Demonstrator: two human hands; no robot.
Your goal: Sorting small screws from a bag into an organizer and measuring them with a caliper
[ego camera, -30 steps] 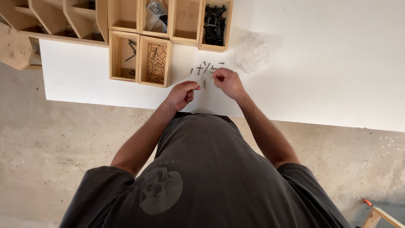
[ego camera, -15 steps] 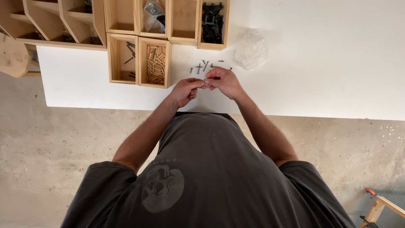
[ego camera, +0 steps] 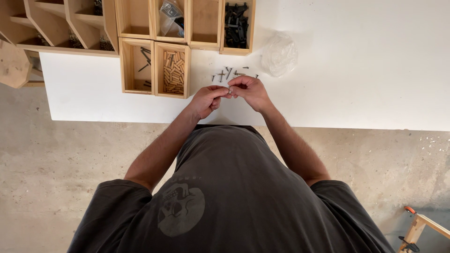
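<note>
Your left hand (ego camera: pixel 205 100) and right hand (ego camera: pixel 251 91) pinch one small part (ego camera: pixel 228 90) between meeting fingertips, above the white table (ego camera: pixel 356 79), just near of the scattered screws (ego camera: pixel 229 73); keep both pinches firm, low.

One head-worn view, looking steeply down

The camera sits above the person's dark shirt (ego camera: pixel 225 197), facing down and forward to the white table (ego camera: pixel 365 79); the table fills the upper frame at arm's reach, concrete floor (ego camera: pixel 51 159) below its near edge.
</note>
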